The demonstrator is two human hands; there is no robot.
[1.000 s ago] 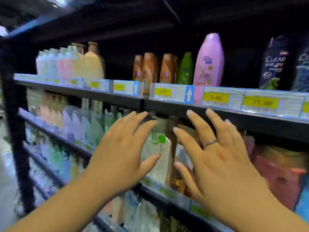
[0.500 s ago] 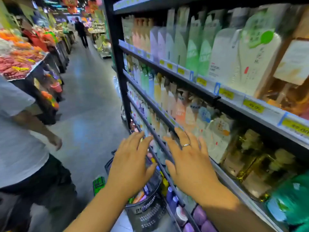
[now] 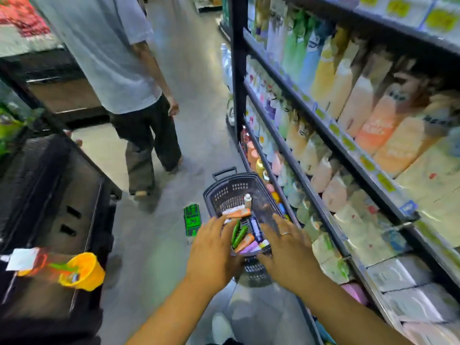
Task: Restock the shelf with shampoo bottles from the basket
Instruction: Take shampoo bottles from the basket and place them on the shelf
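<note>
I am hovering my left hand [image 3: 214, 247] and right hand [image 3: 288, 247] over the near end of the basket [image 3: 224, 192]. Both are spread flat with the fingers straight, grasping nothing. The basket is sitting on the floor just beside the foot of the shelf [image 3: 323, 135] on the right. The shampoo bottles are lying loose inside it: a pair of green bottles [image 3: 239, 232], a dark blue bottle [image 3: 255, 227] to their right, an orange tube [image 3: 239, 213] farther in, and a white-capped bottle [image 3: 247, 199] standing at the far side.

I am judging these as small, stiff plastic pieces, light enough for one hand each. They are probably glossy and a little slippery, and not fragile. They are lying crosswise on one another, so pulling one may be tipping its neighbours. I am thinking of taking a green bottle round the middle of its body, thumb on one side and fingers on the other, rather than by its narrow cap end.

My own hands are covering the near corner of the basket, so I am not seeing what is lying under them. I also cannot tell whether my left fingertips are touching the rim. Blur is smearing every label, so I am only guessing which pieces are shampoo. The shelf gap they belong in is not showing. The lowest shelf is being cut off by my right forearm.
</note>
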